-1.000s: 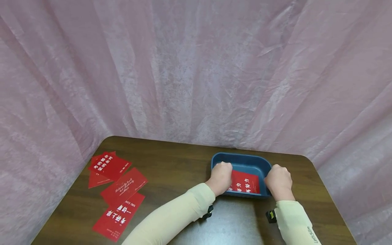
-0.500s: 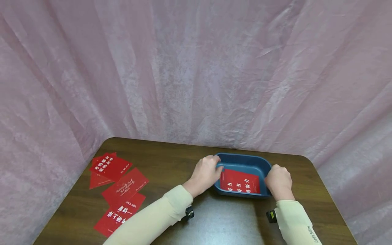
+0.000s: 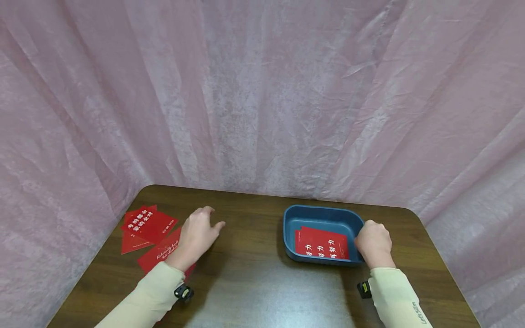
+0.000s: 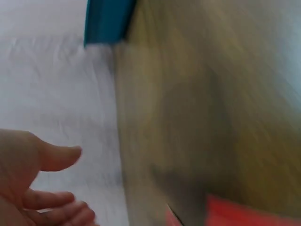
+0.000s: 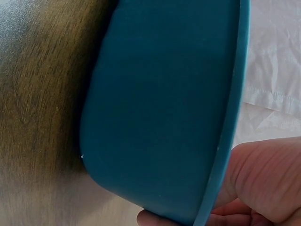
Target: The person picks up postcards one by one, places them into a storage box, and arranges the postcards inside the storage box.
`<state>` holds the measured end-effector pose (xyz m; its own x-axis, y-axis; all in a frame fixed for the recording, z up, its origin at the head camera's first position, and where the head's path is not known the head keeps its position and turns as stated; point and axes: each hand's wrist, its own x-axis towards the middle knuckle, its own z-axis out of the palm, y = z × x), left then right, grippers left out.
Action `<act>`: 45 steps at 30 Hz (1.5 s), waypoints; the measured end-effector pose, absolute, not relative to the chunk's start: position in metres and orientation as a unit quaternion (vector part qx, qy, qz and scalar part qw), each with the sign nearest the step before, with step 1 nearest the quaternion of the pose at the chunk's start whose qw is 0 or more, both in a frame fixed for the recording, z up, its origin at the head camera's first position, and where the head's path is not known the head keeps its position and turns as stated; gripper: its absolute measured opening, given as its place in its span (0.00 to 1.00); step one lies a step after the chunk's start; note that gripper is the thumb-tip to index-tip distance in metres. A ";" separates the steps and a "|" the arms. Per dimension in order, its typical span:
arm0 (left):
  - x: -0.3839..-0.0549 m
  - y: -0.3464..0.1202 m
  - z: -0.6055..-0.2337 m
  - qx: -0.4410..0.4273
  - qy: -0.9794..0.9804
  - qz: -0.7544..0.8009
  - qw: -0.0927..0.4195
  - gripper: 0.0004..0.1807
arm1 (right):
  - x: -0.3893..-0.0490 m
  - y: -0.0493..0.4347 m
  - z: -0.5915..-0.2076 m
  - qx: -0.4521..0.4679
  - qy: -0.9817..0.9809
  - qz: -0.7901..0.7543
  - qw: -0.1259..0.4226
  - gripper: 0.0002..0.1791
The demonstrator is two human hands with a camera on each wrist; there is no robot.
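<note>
Red cards (image 3: pixel 321 243) lie inside the blue tray (image 3: pixel 324 220); other cards (image 3: pixel 160 228), not yet inside, lie on the table (image 3: pixel 254 237). Left hand (image 3: pixel 196 237): empty, thumb spread from fingers. Right hand (image 3: pixel 373 243): grips the tray's edge.

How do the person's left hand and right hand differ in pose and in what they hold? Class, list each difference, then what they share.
The left hand is open, thumb apart from the fingers; the right hand is curled.
The left hand holds nothing; the right hand grips the end of the blue tub.
The left hand partly hides red cards from the head camera; the right hand hides part of the tub.
Shared: both emerge from pale sleeves.
</note>
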<state>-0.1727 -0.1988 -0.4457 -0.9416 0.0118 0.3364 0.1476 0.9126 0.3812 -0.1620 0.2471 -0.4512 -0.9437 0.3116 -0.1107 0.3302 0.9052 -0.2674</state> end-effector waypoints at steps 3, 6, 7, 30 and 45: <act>-0.165 -0.231 -0.450 0.005 -0.977 -0.183 0.112 0.31 | -0.162 0.248 -0.450 0.166 0.975 -0.143 0.036 0.17; -0.160 -0.258 -0.455 0.043 -0.983 -0.170 0.051 0.37 | -0.162 0.249 -0.450 0.167 0.975 -0.141 0.039 0.17; -0.159 -0.266 -0.457 0.053 -0.984 -0.167 0.033 0.38 | -0.162 0.249 -0.450 0.167 0.975 -0.140 0.040 0.17; -0.150 -0.336 -0.453 0.175 -0.961 -0.149 -0.155 0.64 | -0.163 0.248 -0.450 0.163 0.976 -0.136 0.038 0.18; -0.148 -0.327 -0.453 0.150 -0.961 -0.160 -0.167 0.47 | -0.163 0.246 -0.449 0.168 0.974 -0.144 0.038 0.16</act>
<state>-0.1481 -0.3274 -0.4531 -0.8992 -0.2351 -0.3690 -0.3417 0.9041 0.2567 -0.1627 0.2461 -0.4493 -0.9404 0.3169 -0.1230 0.3389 0.9021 -0.2672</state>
